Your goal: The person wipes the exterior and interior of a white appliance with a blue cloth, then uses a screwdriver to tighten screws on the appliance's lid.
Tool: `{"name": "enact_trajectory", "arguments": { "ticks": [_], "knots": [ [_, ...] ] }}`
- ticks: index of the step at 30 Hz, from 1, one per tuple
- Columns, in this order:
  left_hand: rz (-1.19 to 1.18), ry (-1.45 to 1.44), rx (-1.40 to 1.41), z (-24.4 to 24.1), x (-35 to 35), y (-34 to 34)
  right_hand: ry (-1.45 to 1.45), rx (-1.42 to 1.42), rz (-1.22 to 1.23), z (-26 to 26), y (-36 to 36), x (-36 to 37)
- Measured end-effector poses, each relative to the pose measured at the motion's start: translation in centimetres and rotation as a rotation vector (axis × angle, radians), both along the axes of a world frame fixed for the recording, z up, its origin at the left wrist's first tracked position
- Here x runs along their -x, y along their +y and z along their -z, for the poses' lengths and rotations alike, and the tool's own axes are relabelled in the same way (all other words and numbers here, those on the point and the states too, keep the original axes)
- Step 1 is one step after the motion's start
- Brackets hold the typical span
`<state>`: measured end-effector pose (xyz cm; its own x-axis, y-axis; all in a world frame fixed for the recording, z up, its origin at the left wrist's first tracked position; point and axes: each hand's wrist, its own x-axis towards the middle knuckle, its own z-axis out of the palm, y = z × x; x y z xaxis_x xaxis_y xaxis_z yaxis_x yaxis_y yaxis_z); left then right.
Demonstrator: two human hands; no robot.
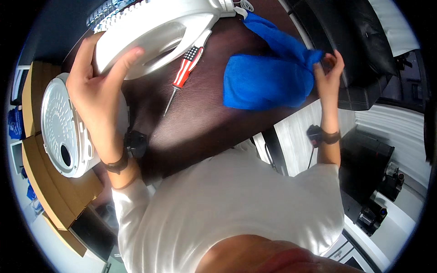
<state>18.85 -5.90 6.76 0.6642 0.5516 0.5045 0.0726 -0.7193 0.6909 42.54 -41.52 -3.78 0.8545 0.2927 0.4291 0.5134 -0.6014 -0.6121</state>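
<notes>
My left hand grips the end of a white plastic appliance housing with a looped handle opening. Beneath that housing, a screwdriver with a stars-and-stripes handle lies on the dark brown leather-look tabletop. My right hand, a little blurred, pinches the bunched end of a blue cloth at the right edge of the table. A twisted strip of that cloth runs up towards the coiled white cord. Left of my left forearm, a white round appliance part with a perforated metal-like face stands on its side.
Open cardboard boxes stand at the left. A coiled white cord lies at the table's far side. A black leather seat is beyond the right edge. Black devices sit on a white surface at the lower right.
</notes>
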Motion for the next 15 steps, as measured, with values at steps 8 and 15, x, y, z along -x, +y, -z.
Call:
{"name": "enact_trajectory", "arguments": {
  "ticks": [8,15],
  "knots": [
    [0.001,0.067,-0.043,0.4,0.1,-0.3,-0.247,0.552,-0.523,-4.1,1.9,3.7],
    [-0.017,0.048,-0.075,0.0,-0.2,-0.8,0.451,0.354,-0.939,-4.4,2.2,11.1]
  ]
}}
